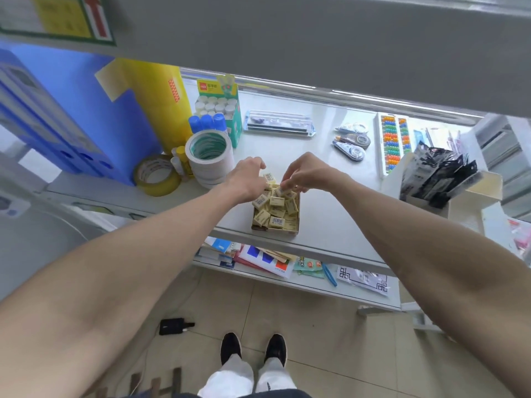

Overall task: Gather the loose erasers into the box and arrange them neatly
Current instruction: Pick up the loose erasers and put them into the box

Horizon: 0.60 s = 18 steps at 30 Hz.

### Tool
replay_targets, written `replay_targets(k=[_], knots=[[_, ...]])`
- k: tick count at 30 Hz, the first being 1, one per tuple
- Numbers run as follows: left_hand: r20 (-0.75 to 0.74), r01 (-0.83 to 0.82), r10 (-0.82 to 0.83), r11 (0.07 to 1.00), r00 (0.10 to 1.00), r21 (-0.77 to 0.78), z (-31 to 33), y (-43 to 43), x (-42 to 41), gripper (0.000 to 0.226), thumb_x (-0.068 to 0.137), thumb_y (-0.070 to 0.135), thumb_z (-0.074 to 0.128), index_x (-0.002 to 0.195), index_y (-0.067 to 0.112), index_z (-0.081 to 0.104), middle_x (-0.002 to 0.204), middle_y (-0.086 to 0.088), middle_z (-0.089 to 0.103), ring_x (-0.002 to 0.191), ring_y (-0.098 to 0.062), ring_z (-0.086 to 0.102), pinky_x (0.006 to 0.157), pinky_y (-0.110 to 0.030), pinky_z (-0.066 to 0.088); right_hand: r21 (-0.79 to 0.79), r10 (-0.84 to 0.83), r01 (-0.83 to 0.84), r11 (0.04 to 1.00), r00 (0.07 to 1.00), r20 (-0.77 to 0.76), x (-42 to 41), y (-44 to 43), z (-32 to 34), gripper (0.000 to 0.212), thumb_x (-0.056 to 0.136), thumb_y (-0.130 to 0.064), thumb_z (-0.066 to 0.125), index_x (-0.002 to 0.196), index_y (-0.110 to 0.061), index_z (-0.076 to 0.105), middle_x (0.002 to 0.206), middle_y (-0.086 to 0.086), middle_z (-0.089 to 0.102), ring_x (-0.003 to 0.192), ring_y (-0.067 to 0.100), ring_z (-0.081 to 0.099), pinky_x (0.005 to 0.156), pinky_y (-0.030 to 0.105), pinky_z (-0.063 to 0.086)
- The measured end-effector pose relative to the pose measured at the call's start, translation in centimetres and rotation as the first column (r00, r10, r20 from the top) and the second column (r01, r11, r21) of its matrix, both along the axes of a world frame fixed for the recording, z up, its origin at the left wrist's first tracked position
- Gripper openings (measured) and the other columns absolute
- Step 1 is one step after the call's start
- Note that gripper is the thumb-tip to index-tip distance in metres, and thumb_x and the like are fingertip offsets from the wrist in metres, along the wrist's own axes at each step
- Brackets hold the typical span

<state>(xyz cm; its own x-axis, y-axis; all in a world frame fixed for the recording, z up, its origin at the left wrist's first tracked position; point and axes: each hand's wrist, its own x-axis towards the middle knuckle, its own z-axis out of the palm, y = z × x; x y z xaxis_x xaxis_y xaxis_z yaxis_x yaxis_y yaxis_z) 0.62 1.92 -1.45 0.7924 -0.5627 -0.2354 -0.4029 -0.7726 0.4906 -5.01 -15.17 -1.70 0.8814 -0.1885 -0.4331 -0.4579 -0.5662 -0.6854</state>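
Observation:
A small cardboard box stands near the front edge of the white shelf, filled with several pale yellow wrapped erasers lying in a jumble. One loose eraser lies on the shelf just behind the box, between my hands. My left hand hovers over the box's far left corner with fingers curled; whether it holds anything is hidden. My right hand pinches an eraser at the box's far end.
A stack of white tape rolls and a yellow tape roll sit left of the box. Glue sticks, a pen case, correction tapes, an abacus and a box of black packets lie behind and right.

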Motion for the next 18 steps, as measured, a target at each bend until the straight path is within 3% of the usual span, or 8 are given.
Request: replay_targets(k=[4,11,16,18], knots=[[-0.027,-0.039,0.039,0.999,0.999,-0.025,-0.2,0.8,0.7,0.045,0.089,0.006,0.045,0.133,0.011,0.051,0.138,-0.008,0.051,0.127,-0.025,0.046,0.107,-0.04,0.037,-0.023,-0.053,0.054,0.998,0.998,0.026,0.9,-1.1,0.0,0.017,0.085,-0.017,0.074,0.096,-0.004,0.074,0.087,0.013,0.07,0.064,0.019,0.065,0.053,0.024,0.051],[-0.06,-0.09,0.087,0.995,0.994,-0.038,-0.5,0.9,1.6,0.044,0.09,0.01,0.049,0.134,0.014,0.049,0.137,-0.006,0.052,0.124,-0.024,0.049,0.105,-0.038,0.04,-0.087,0.017,-0.015,0.996,1.0,0.024,3.8,0.4,-0.8,0.021,0.088,-0.017,0.072,0.101,0.001,0.07,0.086,0.014,0.069,0.066,0.022,0.067,0.053,0.025,0.052],[-0.068,-0.096,0.098,0.995,0.993,0.03,-0.8,0.2,1.8,0.047,0.092,0.015,0.049,0.139,0.011,0.045,0.143,-0.008,0.047,0.129,-0.027,0.046,0.107,-0.037,0.038,-0.177,0.078,-0.089,0.98,0.995,-0.069,5.3,2.1,-2.0,0.034,0.081,-0.019,0.079,0.102,0.006,0.068,0.093,0.021,0.072,0.088,0.034,0.071,0.077,0.046,0.061],[-0.077,-0.088,0.092,0.995,0.993,0.055,-1.0,0.1,1.7,0.047,0.092,0.015,0.048,0.138,0.01,0.045,0.143,-0.009,0.046,0.129,-0.026,0.045,0.106,-0.036,0.037,-0.233,0.075,-0.086,0.969,0.996,-0.056,5.5,2.5,-2.4,0.026,0.075,-0.016,0.08,0.087,0.003,0.068,0.085,0.017,0.069,0.082,0.033,0.07,0.067,0.043,0.061]])
